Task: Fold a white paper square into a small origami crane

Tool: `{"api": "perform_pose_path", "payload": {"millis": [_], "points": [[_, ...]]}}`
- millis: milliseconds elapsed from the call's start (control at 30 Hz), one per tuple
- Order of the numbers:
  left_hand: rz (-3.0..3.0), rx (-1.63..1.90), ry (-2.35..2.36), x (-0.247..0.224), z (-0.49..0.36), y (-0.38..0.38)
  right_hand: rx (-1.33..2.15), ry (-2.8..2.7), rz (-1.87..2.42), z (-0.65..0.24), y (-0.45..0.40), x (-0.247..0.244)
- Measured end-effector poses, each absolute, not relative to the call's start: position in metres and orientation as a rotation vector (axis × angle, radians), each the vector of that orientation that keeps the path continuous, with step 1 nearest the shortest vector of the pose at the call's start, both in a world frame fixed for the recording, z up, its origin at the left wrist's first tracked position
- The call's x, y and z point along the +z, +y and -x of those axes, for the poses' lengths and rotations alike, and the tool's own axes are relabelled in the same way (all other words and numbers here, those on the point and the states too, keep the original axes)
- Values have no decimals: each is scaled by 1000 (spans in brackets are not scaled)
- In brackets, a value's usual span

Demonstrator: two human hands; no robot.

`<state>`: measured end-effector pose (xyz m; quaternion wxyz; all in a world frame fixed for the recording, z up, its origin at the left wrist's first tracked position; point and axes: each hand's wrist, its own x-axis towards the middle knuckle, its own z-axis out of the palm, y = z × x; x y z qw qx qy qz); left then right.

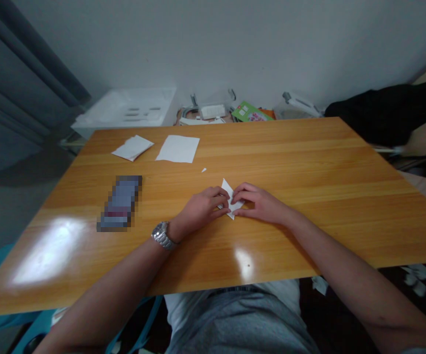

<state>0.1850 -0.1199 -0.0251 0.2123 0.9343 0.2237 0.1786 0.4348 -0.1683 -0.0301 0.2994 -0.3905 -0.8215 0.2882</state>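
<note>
If pressed unevenly from the two sides, likely to put a crooked crease in the paper (235, 206), with one hand bearing down harder than the other as the probable cause. Also liable to skid or twist on the glossy table (326, 172), given a sideways push without enough weight behind it. Perhaps prone to buckling if squeezed inward, or to tearing if drawn apart, judging by such a small, light-looking piece. Less to fear from the scrap (204, 170), lying beyond the left hand (205, 204) and apart from the paper. For position, look to the middle of the table's near half, in front of the body, between the left hand and the right hand (259, 201). Find one point of the paper jutting away past the fingertips, another poking toward the body just past the thumbs, and both sides partly hidden beneath fingers. Bent at the knuckles on both hands, with a modest gap between thumb and fingers, and touching the paper from left and right at the tips; impossible to say whether pinching an edge or merely pressing from above.
</note>
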Motion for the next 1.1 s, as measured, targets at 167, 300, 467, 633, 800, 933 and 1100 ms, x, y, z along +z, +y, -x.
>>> {"api": "perform_pose_path", "payload": {"millis": [167, 300, 467, 633, 800, 933, 1100], "points": [[-2558, 525, 664, -25, -187, -121, 770, -2182, 1038, -435, -169, -29], [-2497, 577, 703, -27, -186, -120, 719, -2174, 1073, -434, -169, -32], [-2444, 591, 713, -26, -186, -119, 539, -2223, 1143, -432, -170, -34], [-2411, 642, 669, -28, -183, -117, 459, -2316, 1109, -430, -172, -32], [-2479, 652, 704, -33, -182, -115, 430, -2303, 1122, -428, -170, -31], [-2571, 606, 752, -29, -183, -118, 440, -2282, 1138, -427, -171, -29], [-2589, 570, 821, -22, -186, -120, 471, -2262, 1153, -427, -172, -29]]}}
